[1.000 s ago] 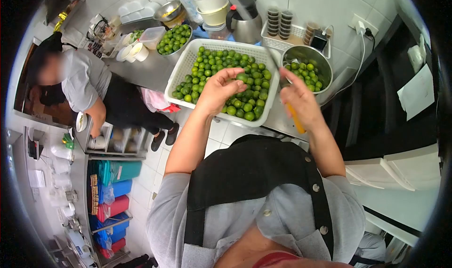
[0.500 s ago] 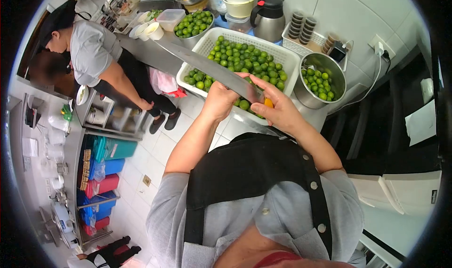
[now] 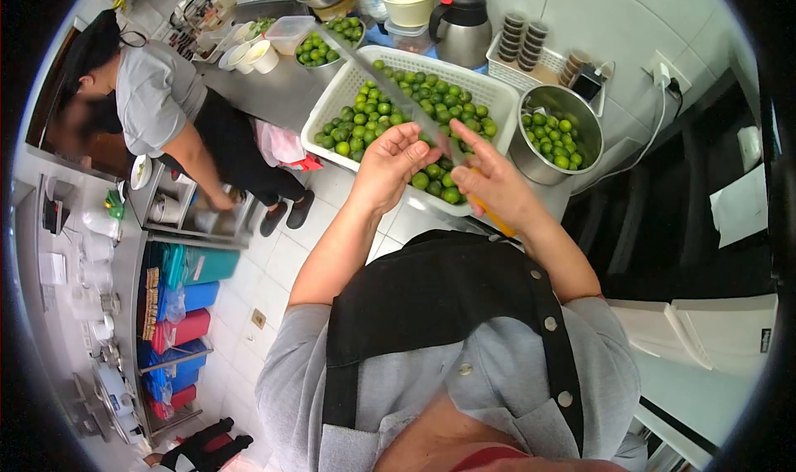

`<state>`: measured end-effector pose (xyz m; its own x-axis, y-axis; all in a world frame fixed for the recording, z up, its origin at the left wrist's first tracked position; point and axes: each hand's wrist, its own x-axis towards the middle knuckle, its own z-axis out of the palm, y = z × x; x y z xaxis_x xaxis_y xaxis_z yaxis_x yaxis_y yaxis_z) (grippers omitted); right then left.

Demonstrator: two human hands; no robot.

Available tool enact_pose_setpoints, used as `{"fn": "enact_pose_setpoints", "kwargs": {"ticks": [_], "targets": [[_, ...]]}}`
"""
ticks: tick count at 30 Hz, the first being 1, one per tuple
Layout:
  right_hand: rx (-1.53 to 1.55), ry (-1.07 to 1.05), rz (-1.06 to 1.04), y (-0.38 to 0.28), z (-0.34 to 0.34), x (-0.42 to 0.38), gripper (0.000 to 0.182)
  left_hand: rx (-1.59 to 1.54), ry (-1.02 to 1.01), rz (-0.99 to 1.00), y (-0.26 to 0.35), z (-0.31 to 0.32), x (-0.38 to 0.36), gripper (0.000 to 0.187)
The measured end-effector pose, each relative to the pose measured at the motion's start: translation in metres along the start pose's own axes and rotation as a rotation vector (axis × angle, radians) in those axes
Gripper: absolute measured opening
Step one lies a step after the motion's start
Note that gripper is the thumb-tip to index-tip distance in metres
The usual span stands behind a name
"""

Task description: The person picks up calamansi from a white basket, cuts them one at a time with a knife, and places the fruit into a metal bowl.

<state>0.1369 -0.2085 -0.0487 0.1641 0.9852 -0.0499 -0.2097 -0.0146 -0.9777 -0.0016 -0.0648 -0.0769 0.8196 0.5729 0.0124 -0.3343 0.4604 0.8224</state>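
My right hand (image 3: 500, 187) is wrapped round the yellow-orange handle (image 3: 499, 221) of a long knife, its index finger stretched along the blade. The knife's wide blade (image 3: 383, 84) slants up and left, over a white perforated basket (image 3: 325, 107) of green limes (image 3: 452, 99). Close beside the blade is my left hand (image 3: 390, 167), fingers curled and thumb drawn toward them. Whether it pinches anything, or touches the blade, I cannot make out. Both hands are above the basket's near edge.
A steel pot (image 3: 539, 169) of limes stands right of the basket, and a bowl of limes (image 3: 319, 51) behind it. A thermos jug (image 3: 462, 28) and stacked small cups (image 3: 512, 41) line the wall. At left, another person (image 3: 166, 90) stands by a counter.
The knife has turned to a steeper angle, and its handle now shows below my right hand. My left fingers have shifted on or beside the blade. The other person's arm has moved left.
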Motion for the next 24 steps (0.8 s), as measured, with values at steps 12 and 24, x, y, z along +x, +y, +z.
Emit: {"fn": "enact_pose_setpoints", "kwargs": {"ticks": [12,24], "targets": [[-0.185,0.049,-0.106,-0.002,0.006,-0.011,0.07,0.051,0.058,0.002,-0.015,0.017,0.005,0.037],[-0.117,0.12,-0.18,0.006,0.001,-0.026,0.066,0.242,0.014,0.108,-0.023,0.029,0.0,0.032]]}}
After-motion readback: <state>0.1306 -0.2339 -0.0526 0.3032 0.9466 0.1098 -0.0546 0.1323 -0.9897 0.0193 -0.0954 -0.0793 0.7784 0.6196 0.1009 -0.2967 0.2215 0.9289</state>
